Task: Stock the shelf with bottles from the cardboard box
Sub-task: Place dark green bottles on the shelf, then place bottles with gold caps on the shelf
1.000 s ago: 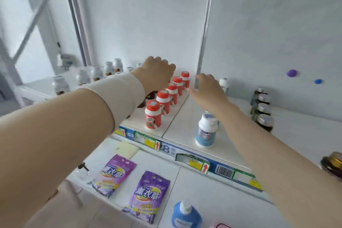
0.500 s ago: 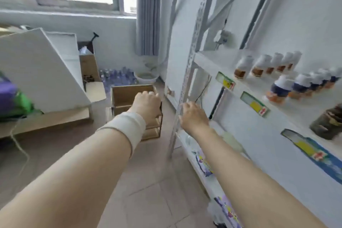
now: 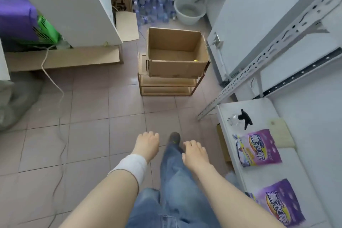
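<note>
Left hand [image 3: 147,144]: hangs over the floor tiles [image 3: 88,116], fingers loosely curled downward, nothing in it; a white cloth wrap [image 3: 129,166] circles my wrist.
Right hand [image 3: 194,152]: just beside my jeans leg [image 3: 174,170], fingers relaxed and a little spread, holding nothing.
Cardboard box [image 3: 175,69]: plain brown corrugated card, rectangular, ahead of me and well apart from both hands, sitting on a low wooden rack [image 3: 166,87] of flat tiers.
Box facing: mouth open and turned straight up; its long side runs left to right across my view.
Inside the box: brown card bottom shows, with one small yellow thing [image 3: 195,60] at the near right corner; I cannot tell what it is.
Shelf [image 3: 262,107]: smooth white board at my right, under grey perforated metal uprights [image 3: 259,61].
On the shelf: glossy purple pouches [image 3: 257,148] lying flat, and a clear spray bottle [image 3: 240,118] with a black trigger.
Between me and the box: matte pinkish tiles, my leg and a dark shoe [image 3: 174,138].
Behind the box: a cluster of clear water bottles [image 3: 151,9] and a round white basin [image 3: 188,13].
Left side: a thin white cable [image 3: 53,81] trails over the floor.
</note>
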### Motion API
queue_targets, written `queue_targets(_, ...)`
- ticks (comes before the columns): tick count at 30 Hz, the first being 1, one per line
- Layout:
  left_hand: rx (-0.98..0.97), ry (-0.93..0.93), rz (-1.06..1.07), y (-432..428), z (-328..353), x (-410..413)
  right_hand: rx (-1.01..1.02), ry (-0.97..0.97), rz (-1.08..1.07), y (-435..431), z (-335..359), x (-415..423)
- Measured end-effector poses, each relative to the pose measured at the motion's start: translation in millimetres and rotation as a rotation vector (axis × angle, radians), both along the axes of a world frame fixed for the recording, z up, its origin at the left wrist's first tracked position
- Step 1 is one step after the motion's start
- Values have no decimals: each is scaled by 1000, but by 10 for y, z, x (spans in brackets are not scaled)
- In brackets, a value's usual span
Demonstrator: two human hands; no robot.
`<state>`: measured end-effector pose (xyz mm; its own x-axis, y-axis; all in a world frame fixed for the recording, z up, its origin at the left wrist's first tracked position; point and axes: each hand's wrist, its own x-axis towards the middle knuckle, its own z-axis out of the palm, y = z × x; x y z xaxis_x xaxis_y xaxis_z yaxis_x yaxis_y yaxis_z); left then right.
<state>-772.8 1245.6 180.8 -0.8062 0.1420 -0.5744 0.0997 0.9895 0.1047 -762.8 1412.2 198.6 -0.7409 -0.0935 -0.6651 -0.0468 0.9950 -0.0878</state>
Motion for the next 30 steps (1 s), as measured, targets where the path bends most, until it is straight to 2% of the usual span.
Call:
queue_targets(8,-12,-88,21,444,-28,-1697,-41,-38,-22,338,-187,-1630)
queue_targets(19,69,-36,109,459,-94,-3921,-45,5,-19,326,-213,-3999)
queue_targets(26,108,-211,148,333,-487,-5037,-79,-44,-209,165,-435,-5196)
queue_targets(30,159,-288,174,394,-908,-5566,-42,-86,-242,268,-864,-5799)
